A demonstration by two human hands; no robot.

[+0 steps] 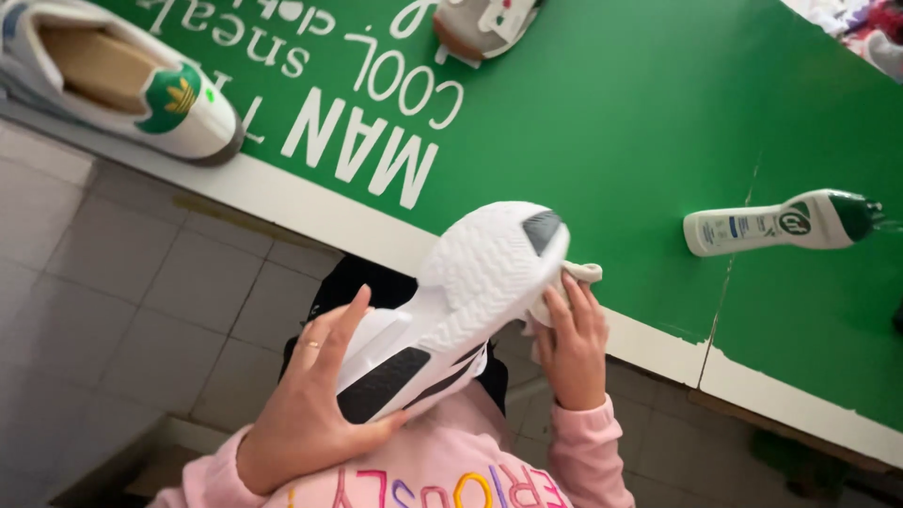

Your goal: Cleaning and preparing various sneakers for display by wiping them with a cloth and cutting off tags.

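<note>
Sole up, the white-and-black rubber-soled sneaker runs diagonally, toe toward the green table. Left hand cradles the heel; right hand presses a white cloth, mostly hidden, against the toe.

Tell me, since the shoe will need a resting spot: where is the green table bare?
Bare green table lies between the white lettering and the bottle. It is crowded by the far-edge shoe and the corner sneaker.

Three sneakers, one bottle, one cloth
</note>
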